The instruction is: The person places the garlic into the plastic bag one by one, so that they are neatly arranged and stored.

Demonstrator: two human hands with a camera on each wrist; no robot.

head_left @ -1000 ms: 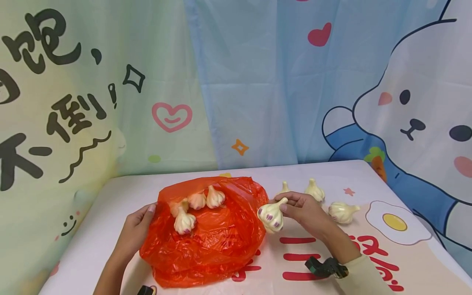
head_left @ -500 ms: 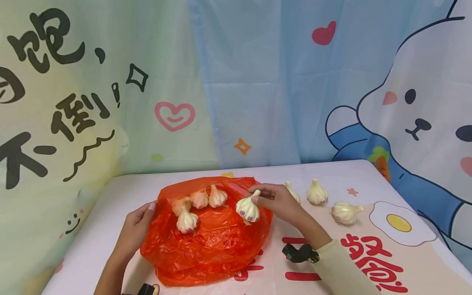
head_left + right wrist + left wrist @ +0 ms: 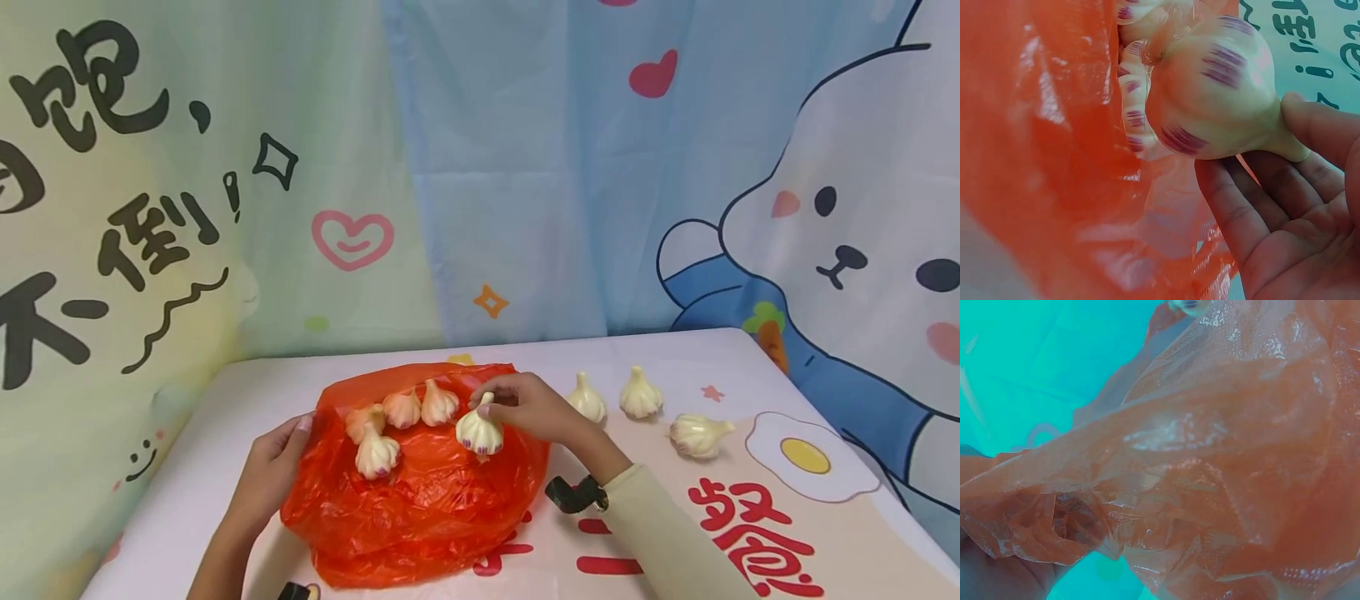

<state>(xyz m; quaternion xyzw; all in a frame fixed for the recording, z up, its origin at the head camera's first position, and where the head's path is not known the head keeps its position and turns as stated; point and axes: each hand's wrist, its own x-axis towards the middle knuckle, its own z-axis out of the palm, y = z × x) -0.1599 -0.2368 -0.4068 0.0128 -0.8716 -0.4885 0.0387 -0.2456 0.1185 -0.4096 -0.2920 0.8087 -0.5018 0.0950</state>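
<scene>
A red plastic bag (image 3: 420,517) lies spread on the table with its mouth facing up. My left hand (image 3: 272,471) holds the bag's left edge between thumb and fingers; in the left wrist view the crumpled film (image 3: 1210,481) covers most of that hand. Over the bag's right half, my right hand (image 3: 534,407) pinches a garlic bulb (image 3: 480,435) by its stem, root end down. The right wrist view shows purple marks on this bulb (image 3: 1216,87) and the thumb on its neck. Several garlic bulbs (image 3: 377,454) sit together inside the bag, some seen through the film.
To the right of the bag stand two more bulbs, a nearer one (image 3: 587,402) and a farther one (image 3: 641,395). A third bulb (image 3: 699,436) lies on its side. The printed tablecloth (image 3: 862,533) reaches a patterned curtain (image 3: 510,208) behind.
My right hand has carried its garlic bulb leftward from beside the bag's right edge to above its inside. My left hand keeps its hold on the bag's edge.
</scene>
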